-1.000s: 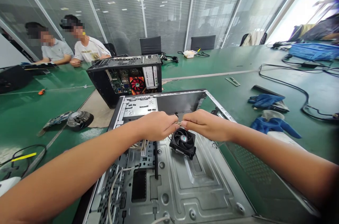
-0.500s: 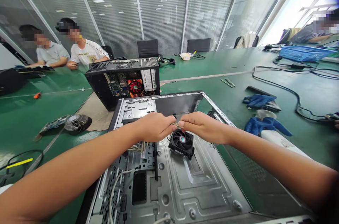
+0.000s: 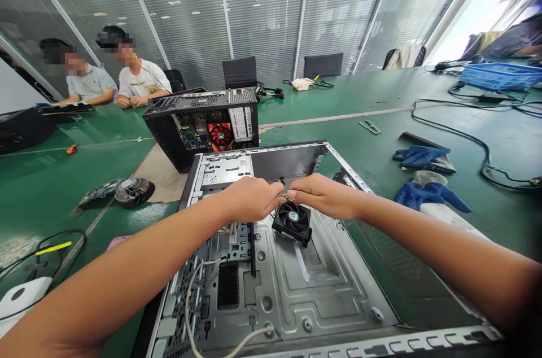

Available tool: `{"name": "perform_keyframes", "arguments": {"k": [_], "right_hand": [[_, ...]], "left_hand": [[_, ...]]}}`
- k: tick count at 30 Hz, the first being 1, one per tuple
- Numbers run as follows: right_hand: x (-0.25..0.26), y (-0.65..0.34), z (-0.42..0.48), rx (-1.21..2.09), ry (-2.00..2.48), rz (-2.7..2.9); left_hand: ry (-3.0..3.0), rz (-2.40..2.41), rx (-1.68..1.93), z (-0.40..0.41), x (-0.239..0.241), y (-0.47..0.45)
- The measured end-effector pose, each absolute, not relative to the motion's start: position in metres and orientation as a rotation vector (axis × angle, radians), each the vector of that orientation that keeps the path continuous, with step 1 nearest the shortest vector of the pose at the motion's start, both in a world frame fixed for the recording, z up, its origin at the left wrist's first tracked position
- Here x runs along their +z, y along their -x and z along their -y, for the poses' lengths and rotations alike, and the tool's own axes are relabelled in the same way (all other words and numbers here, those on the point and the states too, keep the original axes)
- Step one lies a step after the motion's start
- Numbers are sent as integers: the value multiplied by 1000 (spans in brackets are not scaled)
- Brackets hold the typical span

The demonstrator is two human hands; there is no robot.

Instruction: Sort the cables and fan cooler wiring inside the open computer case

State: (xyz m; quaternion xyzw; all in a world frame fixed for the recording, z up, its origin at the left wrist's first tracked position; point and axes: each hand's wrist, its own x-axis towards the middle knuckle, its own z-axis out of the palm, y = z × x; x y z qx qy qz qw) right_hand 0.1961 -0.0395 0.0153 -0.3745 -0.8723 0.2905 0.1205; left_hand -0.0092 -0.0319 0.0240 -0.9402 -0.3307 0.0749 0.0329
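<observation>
Both hands meet above an open metal computer case that lies on its side. My left hand is closed in a pinch on a thin, light cable. Fingertip to fingertip with it, my right hand is also pinched on this cable. Just below the fingers sits a black CPU cooler fan with a round hub label, on the case floor. Other pale cables run along the case's left side. The cable's ends are hidden by the hands.
Behind stands an upright black computer case with a red fan. A round cooler lies left on the green table. To the right are blue gloves, a memory stick, a black cable and a blue basket. Two people sit far left.
The view has shifted slightly, so the scene sits a little further right. Both hands keep their pinch on the cable over the fan, with only small movement.
</observation>
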Motion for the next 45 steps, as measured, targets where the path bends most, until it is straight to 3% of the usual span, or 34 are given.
{"name": "perform_keyframes", "arguments": {"k": [17,35,45], "right_hand": [[14,-198,32,600,1130,2686],[16,-201,33,710,1129,2659],[11,-204,23,1015,1079,2540]], "left_hand": [[2862,1050,222,26,20,5],[2791,989,179,26,12,3],[2773,1005,134,22,2,2]]}}
